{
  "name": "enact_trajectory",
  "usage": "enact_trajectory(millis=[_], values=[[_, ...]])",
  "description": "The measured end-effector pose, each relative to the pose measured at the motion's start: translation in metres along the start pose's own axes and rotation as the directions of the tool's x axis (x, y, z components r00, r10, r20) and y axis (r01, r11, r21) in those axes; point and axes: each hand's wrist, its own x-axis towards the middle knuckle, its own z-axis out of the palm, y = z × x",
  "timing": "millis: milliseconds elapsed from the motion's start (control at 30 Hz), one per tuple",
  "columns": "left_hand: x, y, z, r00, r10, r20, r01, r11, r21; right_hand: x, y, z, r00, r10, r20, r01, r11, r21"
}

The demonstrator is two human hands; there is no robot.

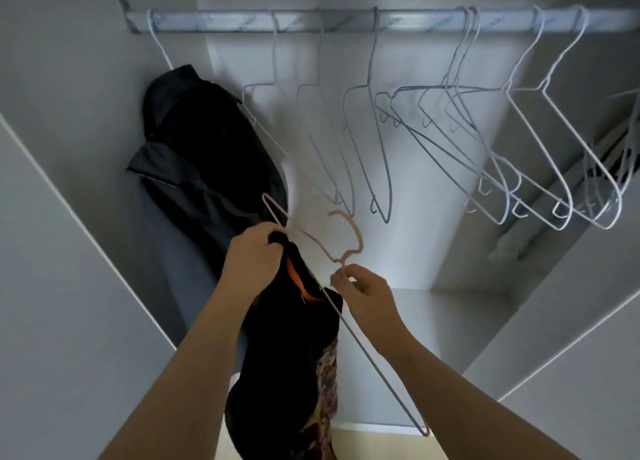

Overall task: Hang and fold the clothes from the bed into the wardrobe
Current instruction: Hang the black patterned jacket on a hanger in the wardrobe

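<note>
Gripping a black orange-lined garment (287, 355) and the end of a pale wire hanger (358, 235) in my left hand (254, 258), while my right hand (363, 295) pinches the hanger neck. Both are low, under the left half of the metal wardrobe rail (346, 21).

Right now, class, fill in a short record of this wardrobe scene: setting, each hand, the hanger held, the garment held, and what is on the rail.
setting: open wardrobe, seen from the head camera
left hand: grips the held garment at its top, against the held hanger
right hand: pinches the held hanger below its hook
held garment: hangs down between the forearms, orange showing inside
rail: one hung dark garment at the far left, then a row of empty wire hangers
</note>
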Motion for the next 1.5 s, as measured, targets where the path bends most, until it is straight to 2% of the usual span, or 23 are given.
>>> enact_trajectory(millis=[67,133,267,333,400,467,567,733,867,933,1033,1167,1267,1333,1400,1500], values=[[0.0,0.001,-0.005,0.999,0.041,-0.014,-0.039,0.989,0.143,-0.004,0.007,-0.007,1.0,-0.019,0.001,0.019,1.0,-0.011],[-0.003,0.003,-0.008,1.0,0.029,0.004,-0.029,0.988,0.155,-0.004,0.011,-0.011,1.0,-0.019,-0.001,0.019,1.0,-0.016],[-0.006,0.006,-0.002,0.997,-0.078,0.025,0.077,0.996,0.039,0.0,0.007,-0.018,0.999,0.024,0.031,-0.025,0.999,0.024],[-0.004,0.006,0.003,0.983,-0.177,0.055,0.182,0.978,-0.1,-0.001,0.008,-0.023,1.0,0.027,-0.003,-0.027,1.0,-0.016],[0.0,0.007,0.008,0.948,-0.285,0.14,0.314,0.907,-0.28,-0.005,0.013,-0.03,0.997,-0.001,-0.075,-0.003,0.999,-0.052],[0.003,0.008,0.013,0.914,-0.349,0.206,0.402,0.843,-0.357,-0.008,0.021,-0.038,0.984,-0.045,-0.174,0.039,0.999,-0.037],[0.012,0.007,0.025,0.898,-0.379,0.226,0.438,0.827,-0.354,-0.009,0.03,-0.046,0.959,-0.08,-0.271,0.079,0.997,-0.013],[0.03,0.013,0.034,0.901,-0.41,0.141,0.428,0.788,-0.442,-0.011,0.03,-0.058,0.98,-0.039,-0.195,0.034,0.999,-0.032],[0.042,0.003,0.025,0.826,-0.539,0.166,0.523,0.622,-0.582,-0.017,0.028,-0.069,0.984,0.05,-0.171,-0.032,0.993,0.11],[0.045,-0.008,0.021,0.8,-0.576,0.167,0.545,0.583,-0.603,-0.019,0.025,-0.073,0.983,0.08,-0.167,-0.053,0.986,0.158],[0.049,-0.021,0.017,0.803,-0.573,0.164,0.558,0.628,-0.541,-0.02,0.02,-0.077,0.988,0.114,-0.109,-0.094,0.98,0.174],[0.057,-0.026,0.01,0.834,-0.535,0.136,0.534,0.721,-0.441,-0.019,0.012,-0.082,0.99,0.127,0.059,-0.136,0.974,0.181],[0.059,-0.027,0.002,0.832,-0.542,0.119,0.52,0.685,-0.51,-0.016,0.007,-0.084,0.987,0.137,0.085,-0.147,0.981,0.127],[0.06,-0.026,-0.002,0.843,-0.534,0.066,0.487,0.704,-0.517,-0.015,0.004,-0.084,0.986,0.133,0.096,-0.141,0.986,0.083],[0.058,-0.022,-0.004,0.871,-0.487,-0.056,0.422,0.803,-0.42,-0.014,0.001,-0.082,0.983,0.132,0.125,-0.137,0.99,0.035],[0.044,-0.017,0.002,0.928,-0.287,-0.236,0.27,0.958,-0.1,-0.015,-0.004,-0.078,0.984,0.118,0.132,-0.117,0.993,-0.019]])
